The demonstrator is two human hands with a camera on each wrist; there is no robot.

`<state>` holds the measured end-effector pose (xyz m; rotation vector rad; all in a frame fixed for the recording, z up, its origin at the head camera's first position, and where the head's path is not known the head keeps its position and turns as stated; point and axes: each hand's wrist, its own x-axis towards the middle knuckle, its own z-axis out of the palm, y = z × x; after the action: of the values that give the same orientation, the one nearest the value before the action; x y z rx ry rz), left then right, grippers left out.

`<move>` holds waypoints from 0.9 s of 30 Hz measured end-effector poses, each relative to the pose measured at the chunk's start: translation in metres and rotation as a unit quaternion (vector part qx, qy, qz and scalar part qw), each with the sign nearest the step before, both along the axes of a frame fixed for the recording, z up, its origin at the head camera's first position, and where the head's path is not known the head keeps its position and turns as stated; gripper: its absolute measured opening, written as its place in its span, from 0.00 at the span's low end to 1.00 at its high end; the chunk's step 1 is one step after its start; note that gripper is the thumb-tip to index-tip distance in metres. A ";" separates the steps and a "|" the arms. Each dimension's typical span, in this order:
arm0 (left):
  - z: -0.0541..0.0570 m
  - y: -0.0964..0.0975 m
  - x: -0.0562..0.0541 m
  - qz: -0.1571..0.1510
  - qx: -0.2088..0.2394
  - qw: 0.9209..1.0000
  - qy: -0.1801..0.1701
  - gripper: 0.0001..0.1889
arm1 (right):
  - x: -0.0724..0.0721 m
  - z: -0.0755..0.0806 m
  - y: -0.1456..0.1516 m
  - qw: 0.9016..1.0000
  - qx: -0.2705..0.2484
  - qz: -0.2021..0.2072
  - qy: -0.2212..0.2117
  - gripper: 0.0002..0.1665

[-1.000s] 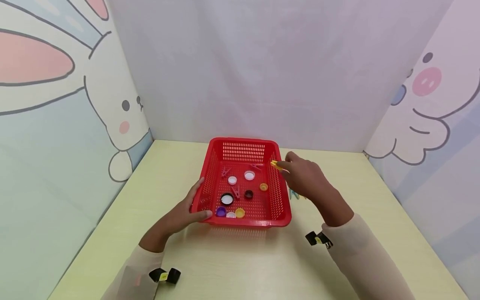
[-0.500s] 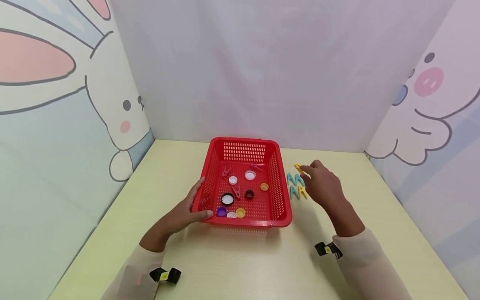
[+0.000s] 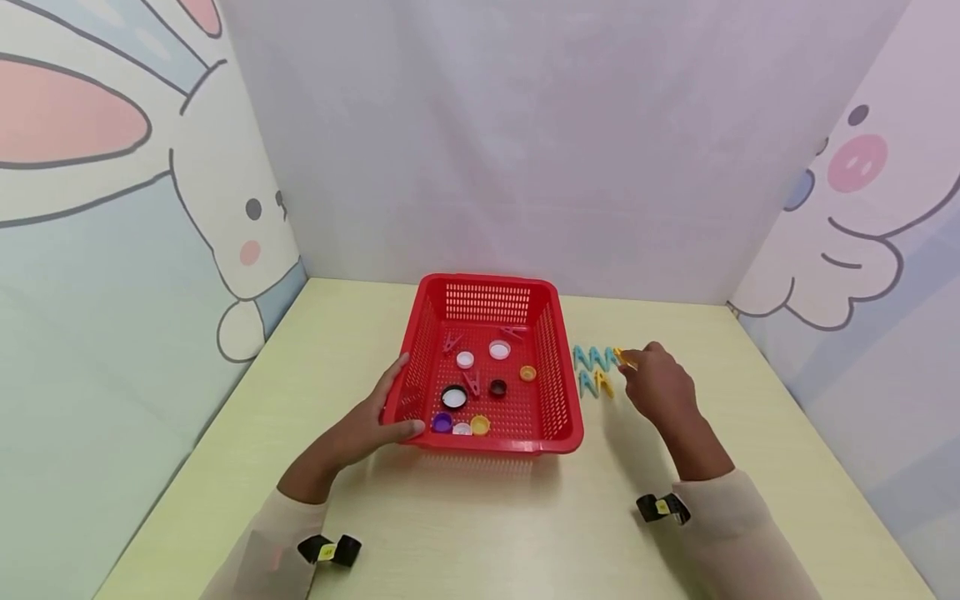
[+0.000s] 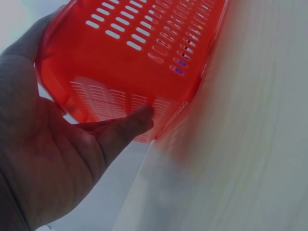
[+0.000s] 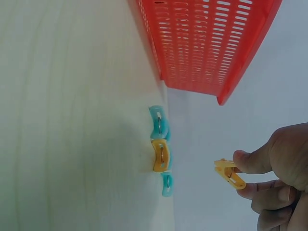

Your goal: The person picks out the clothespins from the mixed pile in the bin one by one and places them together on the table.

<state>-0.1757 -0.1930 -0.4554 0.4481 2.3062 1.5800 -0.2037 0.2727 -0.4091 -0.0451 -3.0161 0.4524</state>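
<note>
The right hand (image 3: 660, 385) pinches a yellow clip (image 5: 225, 164) toward the surface's (image 3: 450, 533) far edge — best not bump those blue clips (image 3: 595, 355) — left hand (image 3: 365, 431) holding the red basket (image 3: 487, 446).

Closed in behind by a plain, lilac-grey back wall (image 3: 525, 167), faintly creased. Flanked on the left by a pale wall (image 3: 90, 325) printed with a long-eared white rabbit (image 3: 213, 200), on the right by another (image 3: 915, 417) with a pink-spotted cartoon figure (image 3: 847, 250). Floored with a pale yellow desk (image 3: 450, 542), softly shadowed.
</note>
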 end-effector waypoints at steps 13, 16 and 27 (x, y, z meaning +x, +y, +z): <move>0.002 0.002 0.003 0.000 0.003 1.000 -0.003 0.65 | -0.011 -0.021 0.010 0.998 0.001 -0.029 -0.064 0.23; 0.003 0.002 0.003 -0.001 0.004 1.000 -0.003 0.64 | -0.012 -0.025 0.011 0.997 0.001 -0.025 -0.071 0.23; 0.002 0.001 0.002 -0.002 0.002 1.000 0.002 0.64 | -0.013 -0.030 0.012 0.995 0.012 -0.010 -0.094 0.22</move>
<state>-0.1733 -0.1915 -0.4537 0.4564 2.3045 1.5849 -0.2169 0.2846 -0.4396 -0.1218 -3.2025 0.4328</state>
